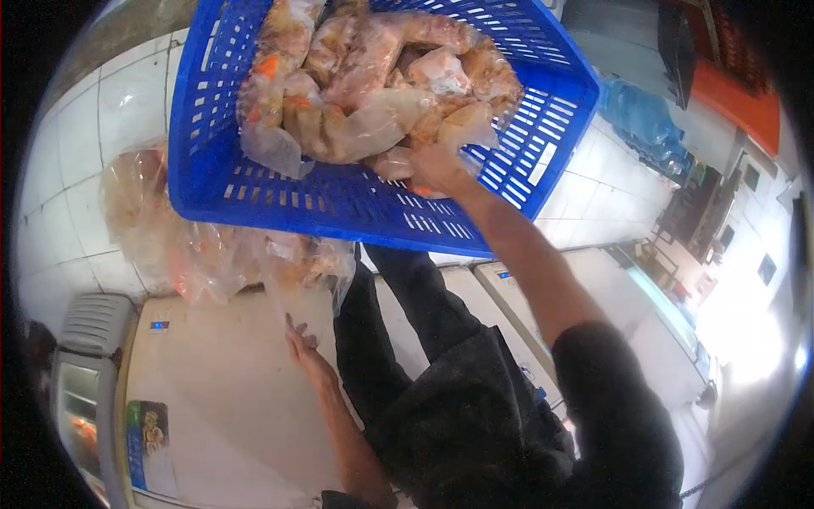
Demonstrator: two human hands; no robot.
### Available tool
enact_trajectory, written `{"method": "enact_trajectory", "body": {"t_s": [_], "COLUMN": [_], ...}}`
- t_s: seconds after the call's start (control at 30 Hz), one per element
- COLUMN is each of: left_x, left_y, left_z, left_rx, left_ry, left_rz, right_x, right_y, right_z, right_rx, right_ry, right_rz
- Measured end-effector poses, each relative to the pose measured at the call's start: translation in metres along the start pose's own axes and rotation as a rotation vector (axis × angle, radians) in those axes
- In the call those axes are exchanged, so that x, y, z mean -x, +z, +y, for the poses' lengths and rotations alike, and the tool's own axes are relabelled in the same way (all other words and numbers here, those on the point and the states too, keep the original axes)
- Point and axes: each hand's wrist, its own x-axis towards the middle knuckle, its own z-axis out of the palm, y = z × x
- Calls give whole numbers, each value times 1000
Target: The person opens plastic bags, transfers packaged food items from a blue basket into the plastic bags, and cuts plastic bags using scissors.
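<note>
Bagged food (381, 119) crowds blue basket (288, 227); right hand's (439, 170) grip unclear, left hand (309, 352) loose-fingered near freezer (229, 382).

Black top (475, 424), loose, lower centre of frame. Right sleeve (615, 399) black, wide, plain, ends near elbow, lower right. Bit of dark left sleeve (346, 500) at bottom edge. Dark trousers (365, 335), mid-frame. Both forearms bare; left hand (307, 346) and right hand (438, 170) bare.
</note>
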Motion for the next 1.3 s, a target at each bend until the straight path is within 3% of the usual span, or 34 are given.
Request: {"method": "enact_trajectory", "body": {"t_s": [0.1,0.13,0.2,0.23,0.27,0.37,0.5,0.57,0.67,0.77,0.8,0.83,0.87,0.93,1.03,1.13,1.3], "left_x": [8,9,5,0,-3,-5,-5,-5,-3,0,2,3,2,-8,-7,-21,-29], "left_y": [-3,-3,-4,-5,-7,-5,-1,1,5,-1,0,3,4,-12,-37,-41,-27], "left_z": [2,4,1,-4,-8,-3,-6,-13,-8,-14,-21,-26,-31,-56,-53,-51,-62], "left_rx": [64,76,120,147,171,271,393,456,524,397,375,353,330,285,185,224,317], "left_ry": [2,3,5,4,-1,-14,-34,-39,-16,1,9,18,31,20,0,25,-23], "left_rz": [-20,-26,-16,-5,9,26,20,40,112,68,80,91,100,165,188,163,87], "right_x": [44,64,112,139,173,234,273,263,224,141,101,66,39,-6,-12,-8,10], "right_y": [-61,-65,-71,-74,-78,-129,-160,-168,-152,-82,-79,-41,-2,84,92,64,78], "right_z": [-16,-18,-21,-22,-21,-34,-60,-75,-132,-178,-211,-231,-254,-305,-339,-319,-253], "right_rx": [-326,-410,-604,-702,-827,-761,-716,-559,-531,-559,-586,-685,-1185,-1569,-923,-673,-490], "right_ry": [39,-64,10,196,261,436,136,-128,-209,-479,-273,-311,-674,-462,6,249,202], "right_rz": [113,253,266,134,165,103,108,77,57,-77,-503,-563,-483,-156,480,432,234]}}
